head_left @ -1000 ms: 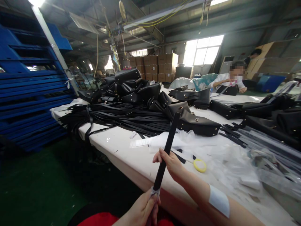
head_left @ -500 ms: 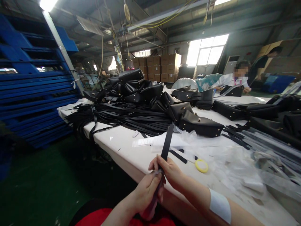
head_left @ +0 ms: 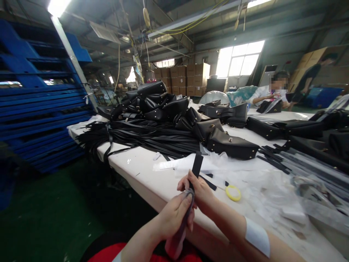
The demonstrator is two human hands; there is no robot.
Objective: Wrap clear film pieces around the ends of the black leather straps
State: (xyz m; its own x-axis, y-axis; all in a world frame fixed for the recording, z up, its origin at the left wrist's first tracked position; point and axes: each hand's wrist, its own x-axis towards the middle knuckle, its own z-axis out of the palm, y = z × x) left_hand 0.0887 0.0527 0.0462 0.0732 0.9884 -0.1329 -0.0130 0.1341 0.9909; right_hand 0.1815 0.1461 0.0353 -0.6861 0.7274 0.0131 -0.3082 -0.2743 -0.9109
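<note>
A flat black strap (head_left: 197, 165) stands up out of my two hands, its free end tilted a little to the right. My right hand (head_left: 200, 189) grips the strap at mid-length, thumb along its face. Just below, my left hand (head_left: 177, 213) is closed around a thin clear plastic sleeve (head_left: 174, 243) that covers the strap's lower part. The two hands nearly touch, in front of the table's near edge. On the table close by lie other short black straps (head_left: 208, 182) and a yellow ring (head_left: 233, 193).
A white table (head_left: 131, 163) carries a bundle of long black straps (head_left: 152, 134), a heap of black handbags (head_left: 155, 102) and loose clear plastic (head_left: 261, 189). Blue pallets (head_left: 40, 120) are stacked at left. Across the table, a person (head_left: 272, 94) handles a black bag.
My hands have shifted slightly up and right. Less of the strap sticks out above my right hand, and the plastic sleeve reaches higher on it. A person behind has moved right.
</note>
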